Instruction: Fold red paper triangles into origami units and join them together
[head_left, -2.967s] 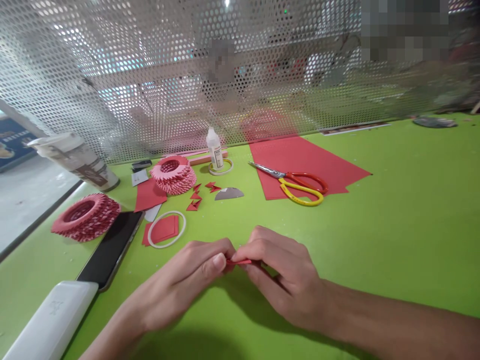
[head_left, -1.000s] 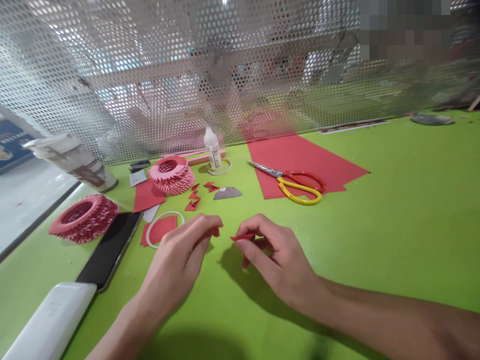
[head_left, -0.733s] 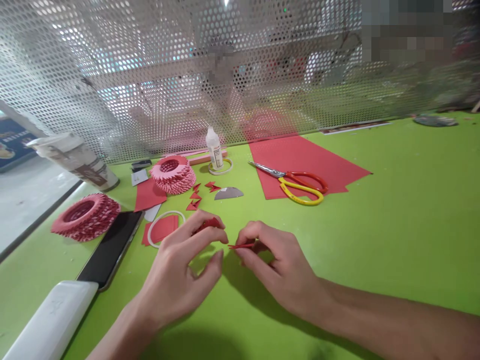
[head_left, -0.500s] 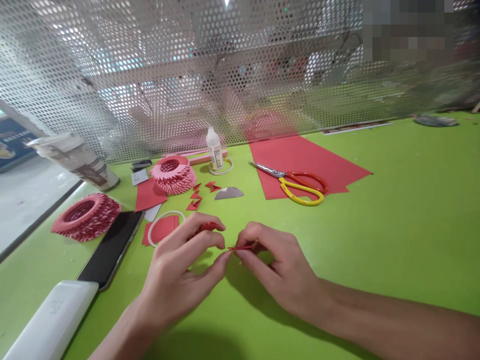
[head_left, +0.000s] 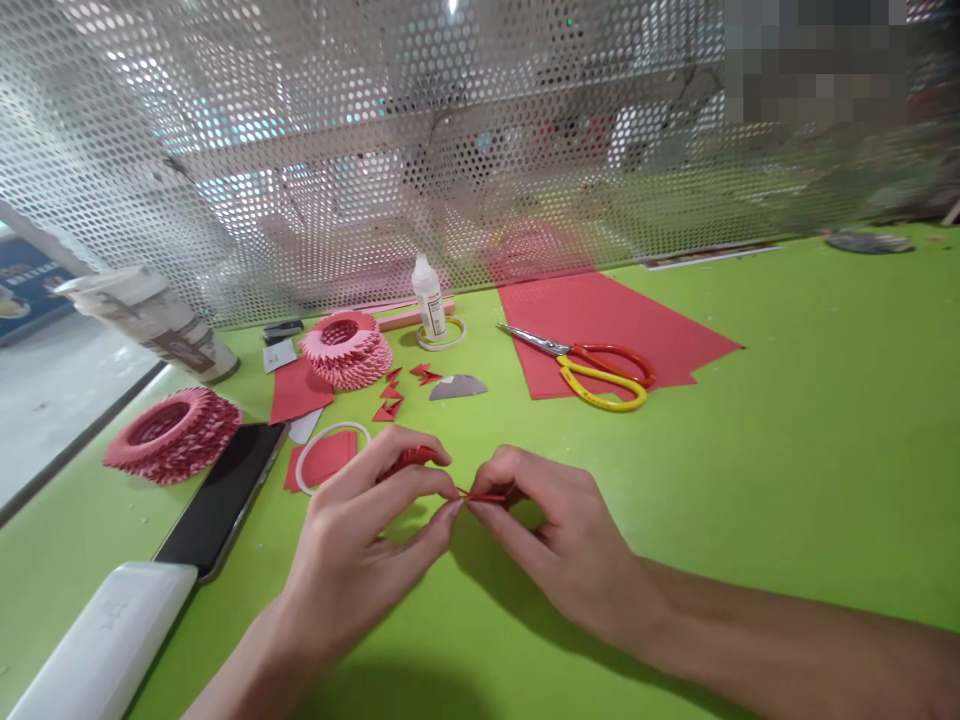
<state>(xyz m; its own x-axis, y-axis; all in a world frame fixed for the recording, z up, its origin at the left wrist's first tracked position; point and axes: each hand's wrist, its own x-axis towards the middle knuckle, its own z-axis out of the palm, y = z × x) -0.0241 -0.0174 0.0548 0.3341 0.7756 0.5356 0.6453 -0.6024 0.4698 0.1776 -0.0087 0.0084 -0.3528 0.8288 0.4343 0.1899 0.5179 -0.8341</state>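
Between my fingertips, just above the green table, is a small folded strip of red paper (head_left: 489, 497). My right hand (head_left: 559, 535) pinches it between thumb and fingers. The thumb and a finger of my left hand (head_left: 375, 530) close on its left end. Behind the left fingers shows another red piece (head_left: 416, 457), partly hidden. Beyond my hands lie several small folded red paper triangles (head_left: 388, 410). To the left, a white ring (head_left: 300, 462) rests on red paper squares (head_left: 330, 460).
Scissors (head_left: 600, 372) lie on large red paper (head_left: 622, 315). A glue bottle (head_left: 431, 305) stands near the perforated metal screen (head_left: 337, 150). Two folded-paper rings (head_left: 349, 348), a phone (head_left: 221, 500), a white device (head_left: 105, 640) and a cup (head_left: 154, 325) occupy the left side.
My left finger has come down against the thumb, closing on the left end of the red paper strip. My right hand has barely moved.
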